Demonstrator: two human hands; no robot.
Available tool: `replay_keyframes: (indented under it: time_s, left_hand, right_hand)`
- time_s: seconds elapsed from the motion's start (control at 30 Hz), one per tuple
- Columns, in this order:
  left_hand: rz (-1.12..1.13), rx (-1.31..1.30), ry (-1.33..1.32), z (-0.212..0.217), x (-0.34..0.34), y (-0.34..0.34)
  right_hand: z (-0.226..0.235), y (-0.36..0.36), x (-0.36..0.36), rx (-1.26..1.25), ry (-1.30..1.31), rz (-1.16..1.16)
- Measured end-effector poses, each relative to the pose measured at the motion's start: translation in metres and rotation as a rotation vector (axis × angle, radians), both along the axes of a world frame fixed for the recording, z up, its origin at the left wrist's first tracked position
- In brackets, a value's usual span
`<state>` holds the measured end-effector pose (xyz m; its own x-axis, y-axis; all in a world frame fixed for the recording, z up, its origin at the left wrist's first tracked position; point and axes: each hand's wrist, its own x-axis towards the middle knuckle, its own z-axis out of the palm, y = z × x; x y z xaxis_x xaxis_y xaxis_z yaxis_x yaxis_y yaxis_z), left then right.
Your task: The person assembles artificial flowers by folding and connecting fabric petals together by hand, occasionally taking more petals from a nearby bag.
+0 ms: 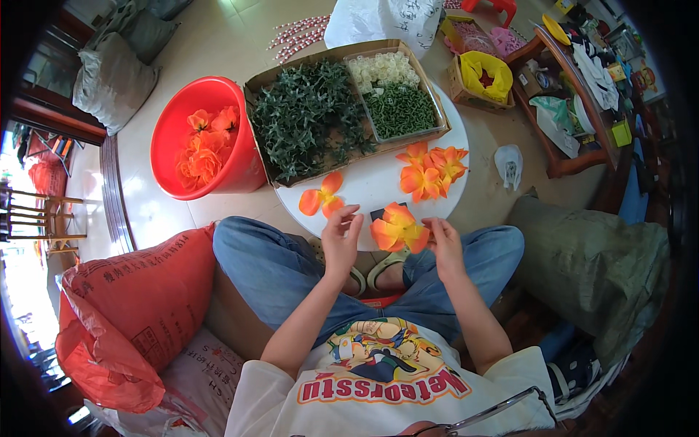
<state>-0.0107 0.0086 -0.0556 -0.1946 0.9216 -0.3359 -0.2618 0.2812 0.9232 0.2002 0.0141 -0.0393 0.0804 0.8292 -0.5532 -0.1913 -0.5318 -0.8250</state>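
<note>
An orange-yellow artificial flower (400,228) of layered petals is at the near edge of the round white table (357,191). My right hand (445,249) pinches it by its right edge. To its left, my left hand (341,237) is half curled with thumb and fingers apart, nothing visible between them. Just beyond that hand lies a loose petal piece (321,195). Several more orange petal pieces (431,172) are heaped at the table's right side. Behind the held flower shows part of a small dark flat object (378,213), mostly covered.
A cardboard box (318,169) on the table holds green artificial leaves (309,109) and a clear tray (400,138) of green and whitish small parts. A red bucket (162,156) with orange flowers stands left. Sacks (145,306) flank my legs; a wooden table (564,164) is at right.
</note>
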Motion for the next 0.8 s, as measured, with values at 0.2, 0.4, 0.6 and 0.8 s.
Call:
replay_keyframes:
  time_s: [0.2, 0.4, 0.6, 0.8]
  left_hand:
    - [-0.139, 0.677, 0.759, 0.054, 0.011, 0.001]
    - [-0.233, 0.738, 0.771, 0.042, 0.029, 0.014]
    - [-0.192, 0.727, 0.794, 0.042, 0.03, 0.015]
    - [-0.19, 0.726, 0.8, 0.042, 0.029, 0.011]
  right_hand:
    - [0.022, -0.003, 0.003, 0.308, -0.388, -0.061]
    - [0.025, 0.003, 0.013, 0.463, -0.497, -0.016]
    - [0.029, 0.022, 0.015, 0.552, -0.561, 0.062]
    - [0.052, 0.099, -0.014, 0.872, -0.764, 0.193]
